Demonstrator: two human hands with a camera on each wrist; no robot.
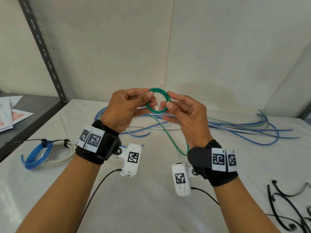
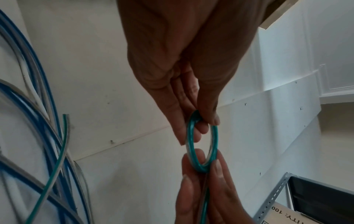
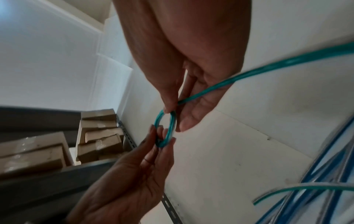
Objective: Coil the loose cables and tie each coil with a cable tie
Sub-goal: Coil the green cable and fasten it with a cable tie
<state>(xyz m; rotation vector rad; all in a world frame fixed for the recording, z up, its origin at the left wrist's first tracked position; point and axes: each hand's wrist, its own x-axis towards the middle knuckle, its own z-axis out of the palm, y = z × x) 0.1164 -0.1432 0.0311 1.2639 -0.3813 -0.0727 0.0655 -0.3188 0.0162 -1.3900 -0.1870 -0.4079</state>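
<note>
A small coil of green cable (image 1: 158,101) is held up above the table between both hands. My left hand (image 1: 134,105) pinches its left side between thumb and fingers. My right hand (image 1: 178,108) pinches its right side, and the cable's loose tail (image 1: 173,142) droops in a loop under that wrist. The left wrist view shows the green coil (image 2: 203,145) pinched at top and bottom, and in the right wrist view the coil (image 3: 166,130) sits between both sets of fingertips (image 3: 168,108). Loose blue, white and green cables (image 1: 244,128) lie behind. Black cable ties (image 1: 289,207) lie at the front right.
A tied blue coil (image 1: 36,157) and a tied white coil (image 1: 62,153) lie on the white table (image 1: 151,207) at the left. A dark metal shelf (image 1: 25,111) with papers stands at the far left, and walls close the back.
</note>
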